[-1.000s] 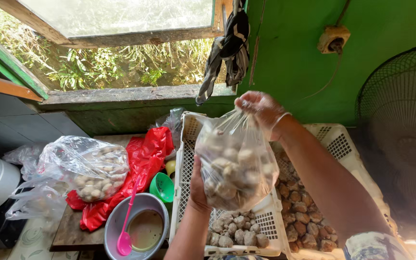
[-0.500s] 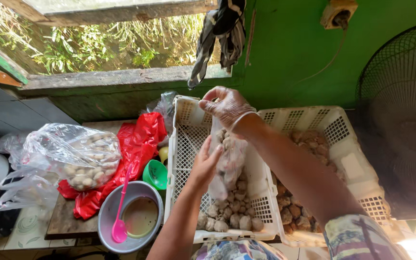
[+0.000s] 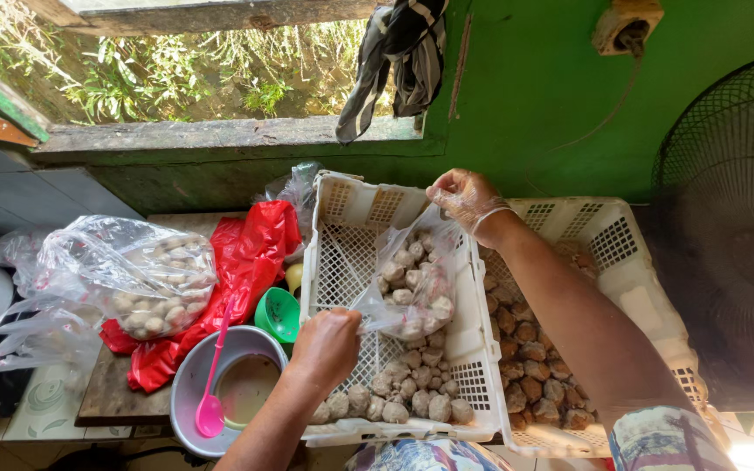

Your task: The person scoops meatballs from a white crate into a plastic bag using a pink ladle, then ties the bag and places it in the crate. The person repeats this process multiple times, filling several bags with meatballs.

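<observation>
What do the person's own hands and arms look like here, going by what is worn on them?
The right hand wears a thin, clear disposable plastic glove, gathered at the wrist by a pale band. The left hand is bare, with no glove or jewellery visible. Both forearms are uncovered. At the bottom edge, a patterned sleeve in blue, white and reddish tones shows by the right arm.

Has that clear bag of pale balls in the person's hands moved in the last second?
Yes. The clear bag has dropped from above the white crate down into it.

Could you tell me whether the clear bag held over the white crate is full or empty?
Partly full: pale round balls fill the clear bag's lower part.
</observation>
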Tool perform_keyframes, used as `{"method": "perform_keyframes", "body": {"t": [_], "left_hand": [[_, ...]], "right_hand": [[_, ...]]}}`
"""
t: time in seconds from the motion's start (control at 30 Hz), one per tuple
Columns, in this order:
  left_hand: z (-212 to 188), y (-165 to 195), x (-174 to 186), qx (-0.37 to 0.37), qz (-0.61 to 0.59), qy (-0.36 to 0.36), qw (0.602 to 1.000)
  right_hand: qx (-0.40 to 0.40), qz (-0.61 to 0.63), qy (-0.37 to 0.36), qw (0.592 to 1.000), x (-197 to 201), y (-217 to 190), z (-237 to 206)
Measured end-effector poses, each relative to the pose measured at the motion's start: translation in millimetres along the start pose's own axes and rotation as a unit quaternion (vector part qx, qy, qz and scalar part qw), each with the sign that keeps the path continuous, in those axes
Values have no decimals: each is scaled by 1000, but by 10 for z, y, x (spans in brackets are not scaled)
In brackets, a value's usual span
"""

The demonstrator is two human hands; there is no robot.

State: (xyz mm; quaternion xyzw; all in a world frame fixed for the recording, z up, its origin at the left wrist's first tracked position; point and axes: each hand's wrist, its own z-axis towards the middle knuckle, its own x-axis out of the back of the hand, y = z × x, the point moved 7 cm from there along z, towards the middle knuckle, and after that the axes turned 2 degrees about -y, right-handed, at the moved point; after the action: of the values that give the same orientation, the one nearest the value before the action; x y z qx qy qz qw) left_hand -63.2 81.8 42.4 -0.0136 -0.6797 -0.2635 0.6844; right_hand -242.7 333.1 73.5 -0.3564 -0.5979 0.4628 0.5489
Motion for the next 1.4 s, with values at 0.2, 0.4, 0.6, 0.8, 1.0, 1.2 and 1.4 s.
{"method": "perform_keyframes", "body": {"t": [0.2, 0.4, 0.6, 0.8, 1.0, 1.2, 1.4], "left_hand": [[413, 134, 377, 11, -198, 126, 972], [738, 519, 635, 20, -352, 210, 912], [840, 536, 563, 44, -353, 147, 923], [754, 365, 300, 84, -417, 143, 894], [811, 634, 298, 19, -381, 159, 911], [935, 843, 2, 24, -458, 77, 885], [1159, 525, -539, -8, -727, 53, 684]], "right_hand": [[42, -29, -23, 998, -104, -83, 18], [64, 108, 49, 991, 39, -298, 18], [110, -13, -62, 992, -127, -222, -73], [114, 33, -100, 988, -341, -242, -128], [127, -83, -159, 976, -622, -815, -64], [179, -29, -269, 946, -931, -912, -49], [-21, 374, -187, 908, -650, -115, -155]]}}
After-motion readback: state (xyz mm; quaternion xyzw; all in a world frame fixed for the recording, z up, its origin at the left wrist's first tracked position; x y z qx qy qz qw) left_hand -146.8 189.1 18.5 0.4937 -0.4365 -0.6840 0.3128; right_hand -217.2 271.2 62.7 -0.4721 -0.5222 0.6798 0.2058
